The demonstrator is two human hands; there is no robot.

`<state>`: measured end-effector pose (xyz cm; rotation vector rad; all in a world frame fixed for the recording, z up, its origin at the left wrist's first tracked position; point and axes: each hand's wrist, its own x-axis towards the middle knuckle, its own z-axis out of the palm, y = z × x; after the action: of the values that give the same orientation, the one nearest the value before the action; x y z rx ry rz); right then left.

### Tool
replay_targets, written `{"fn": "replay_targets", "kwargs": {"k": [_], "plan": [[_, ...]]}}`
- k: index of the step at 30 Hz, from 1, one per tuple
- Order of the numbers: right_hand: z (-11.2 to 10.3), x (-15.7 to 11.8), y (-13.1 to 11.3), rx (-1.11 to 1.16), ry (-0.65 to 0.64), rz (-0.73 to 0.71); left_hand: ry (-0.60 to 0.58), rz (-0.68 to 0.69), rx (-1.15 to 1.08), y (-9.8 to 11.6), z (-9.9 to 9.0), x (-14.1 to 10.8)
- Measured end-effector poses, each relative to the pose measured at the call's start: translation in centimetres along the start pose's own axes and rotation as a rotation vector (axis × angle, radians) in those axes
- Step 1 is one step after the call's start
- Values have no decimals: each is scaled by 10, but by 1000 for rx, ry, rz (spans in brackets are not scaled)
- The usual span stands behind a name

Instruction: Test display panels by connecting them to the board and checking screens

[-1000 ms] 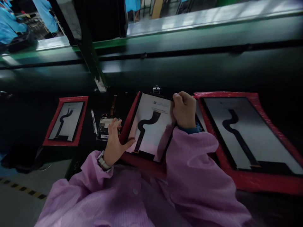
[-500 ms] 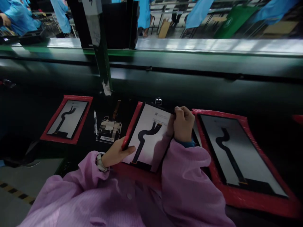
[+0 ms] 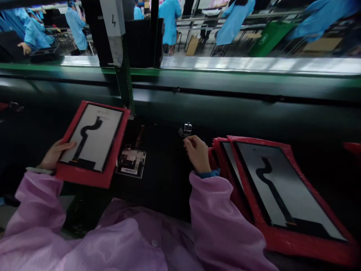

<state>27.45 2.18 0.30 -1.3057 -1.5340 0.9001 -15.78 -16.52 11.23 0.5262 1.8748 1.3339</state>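
At the left, my left hand [image 3: 55,153] is closed on the side of a display panel [image 3: 103,137] together with the red sleeve [image 3: 84,177] under it, thumb on top. The panel's pale back faces up and bears a dark curved ribbon cable. My right hand [image 3: 197,152] is over the dark table, its fingers curled and pressed together; whether anything is in them I cannot make out. Just beyond its fingertips stands a small shiny metal device [image 3: 187,127], which looks like a tally counter. A printed sheet or circuit-board piece [image 3: 131,162] lies between the hands.
On the right, another display panel [image 3: 284,188] lies over stacked red sleeves [image 3: 304,250]. A green post [image 3: 124,86] rises behind the table, before a long dark green belt or ledge [image 3: 239,88]. People in blue coats [image 3: 169,22] are beyond it.
My left hand has carried the panel and red sleeve from the centre to the left. The right hand has let go of the panel and moved left, near the metal device.
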Motion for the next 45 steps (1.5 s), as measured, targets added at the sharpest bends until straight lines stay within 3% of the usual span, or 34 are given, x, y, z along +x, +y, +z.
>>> {"fn": "replay_targets", "kwargs": {"k": [2,4,8,11,13,15,18,19,22,24,25,27,30,32,39,42,45], "plan": [[6,0,2,-46,-2,-23,39,-22,41,6,-22,15],[12,0,4,-86,-4,-50,34,-56,95,7,-33,26],[23,-3,10,-167,-13,-106,33,-74,224,1,-35,40],[28,-5,18,-225,19,-138,163,33,351,-2,-38,49],[30,-2,23,-257,88,-143,321,193,495,-6,-42,53],[30,6,27,-287,188,-138,445,463,703,-15,-40,53],[30,25,31,-317,293,-146,487,903,851,-41,-11,36],[30,32,32,-314,294,-161,433,1021,822,-53,8,25],[30,52,36,-310,222,-210,-4,1302,782,-88,80,-25],[29,60,38,-350,163,-226,-420,1493,777,-106,130,-60],[29,63,38,-375,141,-229,-592,1546,785,-113,151,-74],[27,66,39,-403,112,-231,-754,1581,787,-121,184,-93],[24,67,39,-408,101,-218,-744,1468,843,-125,204,-101],[23,67,39,-413,100,-203,-718,1413,839,-124,204,-100],[25,67,34,-412,135,-163,-711,1416,816,-123,201,-96],[20,59,19,-395,240,-180,-702,1415,810,-123,202,-96],[9,35,-9,-372,311,-272,-693,1423,790,-123,202,-94]]}}
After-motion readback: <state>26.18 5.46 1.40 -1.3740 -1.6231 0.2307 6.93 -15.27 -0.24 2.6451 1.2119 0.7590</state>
